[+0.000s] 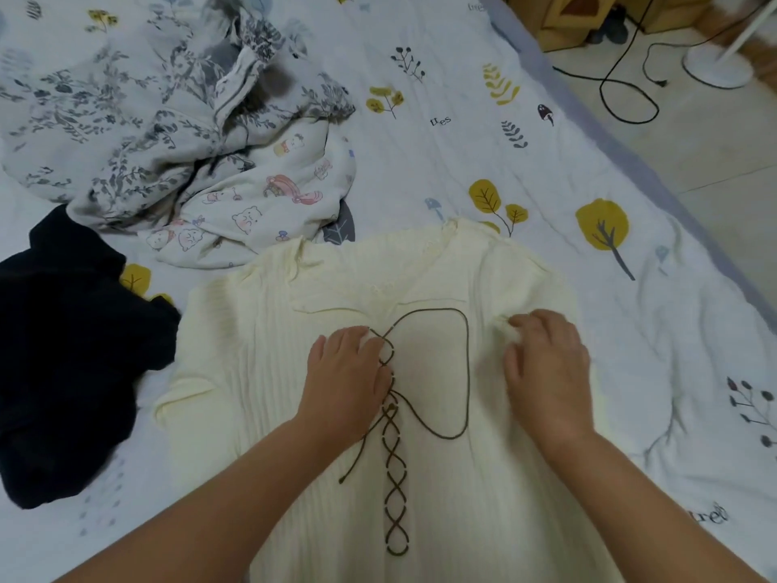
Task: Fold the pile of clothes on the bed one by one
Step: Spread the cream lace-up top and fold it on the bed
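A cream ribbed top (260,372) lies spread flat on the bed in front of me, neckline away from me. A brown lace (464,372) criss-crosses down its middle and loops to the right. My left hand (347,376) lies on the top beside the lacing, fingers bent, touching the lace crossing. My right hand (546,363) rests on the top's right side, its fingertips pinching a small fold of cream fabric near the edge. The pile of other clothes sits at the far left.
A grey floral garment (126,119) and a white cartoon-print garment (260,204) lie crumpled at the back left. A dark navy garment (67,355) lies at the left. The bed sheet (441,132) has leaf prints. Right of the bed edge are floor, a black cable (626,86) and a fan base (717,67).
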The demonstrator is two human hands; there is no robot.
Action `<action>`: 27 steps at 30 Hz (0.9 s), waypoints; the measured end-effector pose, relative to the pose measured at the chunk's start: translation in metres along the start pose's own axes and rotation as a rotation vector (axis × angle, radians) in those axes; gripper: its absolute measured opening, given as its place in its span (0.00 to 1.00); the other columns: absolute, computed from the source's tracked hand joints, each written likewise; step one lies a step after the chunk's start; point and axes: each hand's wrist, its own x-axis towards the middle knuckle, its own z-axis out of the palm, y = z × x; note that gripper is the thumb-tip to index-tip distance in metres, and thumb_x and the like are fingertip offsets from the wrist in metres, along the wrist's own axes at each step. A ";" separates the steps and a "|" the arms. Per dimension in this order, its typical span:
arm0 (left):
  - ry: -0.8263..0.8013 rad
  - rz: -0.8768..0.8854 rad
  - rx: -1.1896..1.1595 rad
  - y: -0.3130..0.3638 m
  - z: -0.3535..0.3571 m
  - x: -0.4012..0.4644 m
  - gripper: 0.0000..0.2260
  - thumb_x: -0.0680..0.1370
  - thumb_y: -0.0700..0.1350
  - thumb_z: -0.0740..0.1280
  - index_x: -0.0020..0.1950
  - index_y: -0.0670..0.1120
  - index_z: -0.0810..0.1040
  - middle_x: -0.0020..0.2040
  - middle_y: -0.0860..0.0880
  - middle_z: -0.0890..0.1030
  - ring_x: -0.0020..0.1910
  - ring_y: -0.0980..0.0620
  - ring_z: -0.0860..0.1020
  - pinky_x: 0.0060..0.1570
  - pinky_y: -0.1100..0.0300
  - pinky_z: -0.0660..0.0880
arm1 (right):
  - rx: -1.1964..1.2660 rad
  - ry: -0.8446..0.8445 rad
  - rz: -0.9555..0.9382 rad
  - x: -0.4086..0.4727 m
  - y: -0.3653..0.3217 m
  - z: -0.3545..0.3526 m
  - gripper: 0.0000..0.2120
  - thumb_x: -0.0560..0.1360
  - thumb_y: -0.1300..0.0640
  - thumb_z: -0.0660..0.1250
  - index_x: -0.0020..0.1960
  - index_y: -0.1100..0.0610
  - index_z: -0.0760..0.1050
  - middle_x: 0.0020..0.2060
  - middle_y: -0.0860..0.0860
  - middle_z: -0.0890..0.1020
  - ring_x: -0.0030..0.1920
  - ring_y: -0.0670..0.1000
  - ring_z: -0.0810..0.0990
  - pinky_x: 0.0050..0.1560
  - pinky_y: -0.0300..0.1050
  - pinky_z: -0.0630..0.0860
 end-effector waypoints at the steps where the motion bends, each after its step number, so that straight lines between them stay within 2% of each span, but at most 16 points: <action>1: 0.014 0.016 -0.036 0.007 -0.002 0.004 0.17 0.72 0.50 0.55 0.48 0.44 0.80 0.49 0.45 0.81 0.48 0.44 0.80 0.48 0.48 0.75 | 0.010 -0.022 0.078 0.006 0.012 -0.006 0.15 0.72 0.66 0.63 0.58 0.63 0.76 0.55 0.61 0.75 0.54 0.62 0.74 0.53 0.54 0.69; 3: 0.002 0.044 -0.083 0.022 -0.002 0.012 0.15 0.74 0.48 0.57 0.49 0.43 0.81 0.49 0.46 0.80 0.48 0.46 0.79 0.49 0.51 0.73 | -0.010 -0.070 0.259 0.016 0.039 -0.017 0.18 0.75 0.64 0.60 0.65 0.62 0.70 0.62 0.61 0.71 0.61 0.62 0.69 0.59 0.54 0.64; 6: -0.037 0.076 -0.110 0.046 0.003 0.022 0.12 0.78 0.46 0.59 0.59 0.45 0.77 0.58 0.49 0.76 0.58 0.49 0.73 0.59 0.57 0.64 | -0.018 -0.251 0.545 0.027 0.075 -0.024 0.21 0.79 0.60 0.57 0.71 0.61 0.63 0.67 0.62 0.67 0.65 0.63 0.66 0.63 0.56 0.63; 8: -0.051 0.082 -0.127 0.062 0.009 0.028 0.13 0.79 0.46 0.58 0.62 0.47 0.75 0.60 0.51 0.74 0.60 0.51 0.70 0.60 0.58 0.63 | 0.091 -0.397 0.684 0.030 0.092 -0.021 0.20 0.79 0.54 0.59 0.67 0.63 0.66 0.63 0.63 0.72 0.62 0.64 0.70 0.61 0.55 0.67; 9: -0.060 0.074 -0.142 0.072 0.011 0.032 0.13 0.80 0.46 0.58 0.62 0.47 0.75 0.61 0.51 0.74 0.60 0.51 0.70 0.60 0.58 0.64 | 0.149 -0.478 0.690 0.029 0.097 -0.018 0.20 0.78 0.51 0.61 0.63 0.63 0.69 0.59 0.62 0.75 0.59 0.62 0.74 0.59 0.53 0.69; 11: -0.074 0.042 -0.188 0.090 0.015 0.041 0.13 0.80 0.45 0.58 0.62 0.47 0.74 0.61 0.50 0.74 0.59 0.51 0.71 0.60 0.58 0.66 | 0.196 -0.604 0.625 0.027 0.106 -0.014 0.17 0.76 0.50 0.63 0.55 0.63 0.75 0.50 0.58 0.80 0.51 0.58 0.78 0.53 0.48 0.72; 13: -0.084 -0.005 -0.255 0.107 0.019 0.049 0.13 0.79 0.45 0.58 0.62 0.47 0.74 0.60 0.49 0.74 0.59 0.50 0.71 0.59 0.58 0.67 | 0.234 -0.625 0.592 0.028 0.112 -0.014 0.10 0.75 0.55 0.64 0.45 0.62 0.77 0.40 0.56 0.80 0.41 0.55 0.77 0.46 0.46 0.72; 15: -0.088 -0.033 -0.334 0.123 0.021 0.058 0.12 0.79 0.43 0.59 0.61 0.47 0.75 0.59 0.48 0.75 0.59 0.50 0.71 0.59 0.58 0.68 | 0.270 -0.616 0.579 0.031 0.116 -0.016 0.08 0.75 0.59 0.63 0.40 0.61 0.75 0.35 0.55 0.78 0.37 0.54 0.76 0.45 0.49 0.75; 17: -0.091 -0.045 -0.413 0.136 0.023 0.066 0.11 0.79 0.42 0.60 0.59 0.46 0.77 0.57 0.48 0.76 0.58 0.49 0.72 0.59 0.58 0.68 | 0.281 -0.574 0.548 0.036 0.113 -0.025 0.08 0.76 0.59 0.61 0.38 0.59 0.72 0.35 0.54 0.76 0.36 0.53 0.75 0.43 0.50 0.76; 19: -0.091 -0.083 -0.476 0.148 0.020 0.075 0.10 0.78 0.42 0.60 0.57 0.47 0.78 0.54 0.47 0.76 0.55 0.49 0.73 0.57 0.59 0.69 | 0.231 -0.473 0.443 0.038 0.104 -0.035 0.11 0.76 0.59 0.61 0.35 0.56 0.66 0.32 0.50 0.72 0.32 0.49 0.70 0.34 0.45 0.69; 21: -0.088 -0.181 -0.571 0.161 0.010 0.085 0.09 0.79 0.45 0.60 0.54 0.47 0.79 0.50 0.48 0.75 0.49 0.51 0.73 0.52 0.58 0.70 | 0.246 -0.351 0.317 0.038 0.088 -0.049 0.10 0.75 0.57 0.62 0.36 0.56 0.66 0.30 0.49 0.72 0.32 0.49 0.69 0.32 0.43 0.65; 23: -0.215 -0.327 -0.818 0.169 -0.008 0.095 0.13 0.79 0.51 0.58 0.48 0.47 0.79 0.43 0.50 0.76 0.44 0.52 0.74 0.47 0.58 0.70 | 0.411 -0.294 0.219 0.036 0.065 -0.060 0.10 0.74 0.54 0.65 0.35 0.53 0.68 0.27 0.46 0.71 0.29 0.45 0.69 0.31 0.38 0.65; 25: -0.467 -0.441 -1.142 0.167 -0.029 0.102 0.17 0.78 0.57 0.58 0.41 0.47 0.77 0.37 0.51 0.77 0.39 0.52 0.76 0.44 0.57 0.72 | 0.571 -0.336 0.163 0.035 0.042 -0.065 0.10 0.74 0.54 0.66 0.35 0.51 0.70 0.24 0.45 0.71 0.27 0.43 0.69 0.28 0.33 0.64; 26: -0.548 -0.416 -1.222 0.162 -0.037 0.103 0.16 0.78 0.56 0.60 0.39 0.46 0.77 0.34 0.50 0.77 0.37 0.51 0.76 0.42 0.58 0.73 | 0.665 -0.390 0.152 0.035 0.030 -0.068 0.08 0.74 0.57 0.66 0.36 0.51 0.72 0.24 0.45 0.72 0.26 0.42 0.70 0.28 0.32 0.65; 27: -0.569 -0.372 -1.255 0.154 -0.042 0.104 0.13 0.78 0.50 0.62 0.37 0.45 0.76 0.32 0.49 0.77 0.34 0.51 0.76 0.39 0.59 0.73 | 0.783 -0.468 0.162 0.035 0.021 -0.070 0.05 0.74 0.59 0.65 0.40 0.52 0.75 0.26 0.46 0.75 0.26 0.43 0.73 0.29 0.35 0.69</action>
